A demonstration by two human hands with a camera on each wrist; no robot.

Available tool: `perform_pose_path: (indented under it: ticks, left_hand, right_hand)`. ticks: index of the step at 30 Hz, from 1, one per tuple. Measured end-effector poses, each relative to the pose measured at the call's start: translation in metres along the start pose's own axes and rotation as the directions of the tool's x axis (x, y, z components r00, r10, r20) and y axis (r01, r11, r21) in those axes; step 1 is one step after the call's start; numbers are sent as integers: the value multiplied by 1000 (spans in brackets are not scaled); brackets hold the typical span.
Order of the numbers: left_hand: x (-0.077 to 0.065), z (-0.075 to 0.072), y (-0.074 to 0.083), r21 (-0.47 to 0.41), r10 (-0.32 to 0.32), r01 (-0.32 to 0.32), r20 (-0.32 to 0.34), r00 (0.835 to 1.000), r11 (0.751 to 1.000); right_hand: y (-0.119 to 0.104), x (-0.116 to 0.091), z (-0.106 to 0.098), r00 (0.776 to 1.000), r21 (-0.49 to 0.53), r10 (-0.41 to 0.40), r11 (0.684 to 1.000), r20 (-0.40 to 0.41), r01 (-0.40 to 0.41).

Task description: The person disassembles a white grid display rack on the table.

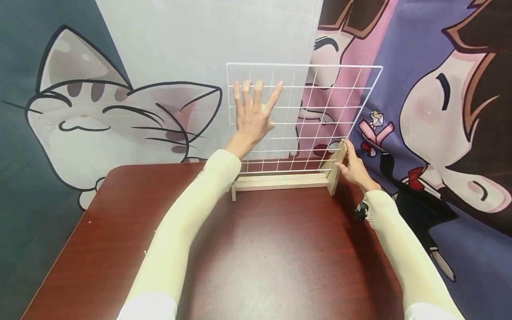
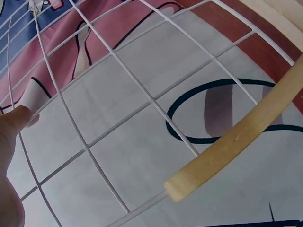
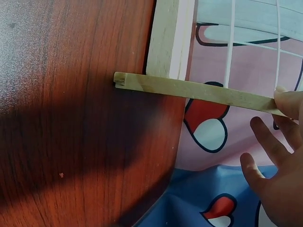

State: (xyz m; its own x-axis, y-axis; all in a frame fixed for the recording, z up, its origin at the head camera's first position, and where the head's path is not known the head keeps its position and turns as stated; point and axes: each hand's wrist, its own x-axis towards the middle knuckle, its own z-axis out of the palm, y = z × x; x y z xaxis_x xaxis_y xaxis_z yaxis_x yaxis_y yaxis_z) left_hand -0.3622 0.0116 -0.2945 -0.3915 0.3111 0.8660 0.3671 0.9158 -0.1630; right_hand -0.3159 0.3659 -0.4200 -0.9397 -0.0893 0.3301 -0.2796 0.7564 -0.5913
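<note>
A white wire grid panel [image 1: 304,106] stands upright, leaning back, in a pale wooden stand [image 1: 280,182] at the far side of the table. My left hand [image 1: 253,113] is laid against the panel's left part, fingers spread and straight; in the left wrist view only part of this hand [image 2: 9,142] shows, beside the wires. At the stand's right end, my right hand [image 1: 356,169] pinches the top of the wooden side piece [image 3: 199,91] between thumb and index finger. Its other fingers are held off the wood. A matching left side piece [image 2: 232,146] shows in the left wrist view.
The stand rests on a reddish-brown table [image 1: 260,258] near its back edge. Behind hangs a printed cartoon cloth [image 1: 160,44], close to the panel and folding down on the right side. Small light crumbs [image 3: 61,175] lie on the tabletop.
</note>
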Motion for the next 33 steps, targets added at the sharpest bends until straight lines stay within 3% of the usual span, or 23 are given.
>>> perform_pose_path:
  ticks: [5,12,25,33]
  left_hand:
    - [5,-6,-2,2,-3,2,36,999,1000]
    - [17,-12,-4,1,2,-2,16,1000,1000]
    - [36,-26,-6,3,-1,1,49,999,1000]
    - [44,-30,-7,9,5,-6,56,998,1000]
  right_hand:
    - [-2,-1,2,1000,-5,-23,1000,-8,23]
    - [-1,-1,3,999,11,-35,999,-23,36]
    - [-2,-6,0,1000,-27,30,999,-8,-30]
    - [0,-7,2,1000,-19,24,1000,-12,-25]
